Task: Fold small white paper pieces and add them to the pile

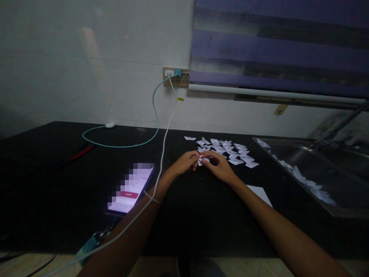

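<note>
Both hands are meeting near the middle of the black counter (57, 184), pinching one small piece of white paper (203, 159) between them: the left hand (184, 161) is closing thumb and fingertips on its left edge, and the right hand (220, 166) is curling over it from the 3 o'clock side, fingers bent and nearly shut on the sheet. The paper is looking light, thin and floppy (easy to crease, easy to tear), so a gentle fingertip pinch at its edges or corners is likely suiting it best. At 1 o'clock of the hands a cluster of folded paper pieces (230, 151) is lying on the counter. A lit phone (130, 188) is resting at 8 o'clock, with a white cable (165, 138) running past the left wrist, and a flat white sheet (261, 193) is lying at 4 o'clock beside the right forearm.
</note>
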Demonstrator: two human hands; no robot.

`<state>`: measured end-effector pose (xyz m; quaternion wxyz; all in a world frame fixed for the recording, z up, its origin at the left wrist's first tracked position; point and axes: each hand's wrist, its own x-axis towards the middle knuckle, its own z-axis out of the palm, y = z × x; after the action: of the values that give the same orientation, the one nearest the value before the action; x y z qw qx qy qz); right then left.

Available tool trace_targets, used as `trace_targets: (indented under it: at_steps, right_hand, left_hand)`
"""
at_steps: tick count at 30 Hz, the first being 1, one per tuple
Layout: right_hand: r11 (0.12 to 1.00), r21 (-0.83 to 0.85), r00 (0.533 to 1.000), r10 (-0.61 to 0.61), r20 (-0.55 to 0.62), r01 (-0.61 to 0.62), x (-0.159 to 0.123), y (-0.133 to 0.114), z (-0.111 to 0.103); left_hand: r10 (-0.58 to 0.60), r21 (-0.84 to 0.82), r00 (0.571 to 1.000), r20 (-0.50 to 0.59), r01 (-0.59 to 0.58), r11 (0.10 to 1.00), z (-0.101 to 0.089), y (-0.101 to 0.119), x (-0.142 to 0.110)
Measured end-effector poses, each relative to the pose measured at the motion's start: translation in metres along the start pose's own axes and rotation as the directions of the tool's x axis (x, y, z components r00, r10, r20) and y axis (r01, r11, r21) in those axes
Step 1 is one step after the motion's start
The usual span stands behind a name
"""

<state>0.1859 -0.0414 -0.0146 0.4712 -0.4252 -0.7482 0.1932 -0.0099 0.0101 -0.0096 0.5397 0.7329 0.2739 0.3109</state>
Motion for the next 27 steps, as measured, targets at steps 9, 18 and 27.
trace_targets:
  at_steps: [9, 18, 27]
  right_hand:
    - [0.994, -0.082, 0.997, -0.071, -0.043, 0.068, 0.002, -0.001, -0.004]
    - [0.996, -0.058, 0.998, -0.061, 0.010, 0.062, 0.000, -0.005, -0.005]
    - [0.997, -0.058, 0.998, -0.059, -0.012, 0.059, 0.002, -0.002, -0.005]
  left_hand:
    - [-0.013, -0.041, 0.999, 0.045, 0.015, 0.999, -0.002, -0.001, 0.002]
    - [-0.091, -0.193, 0.996, 0.006, 0.090, 0.977, -0.006, 0.000, 0.006]
    - [-0.112, -0.224, 0.991, 0.076, 0.126, 0.966, -0.008, -0.009, 0.011]
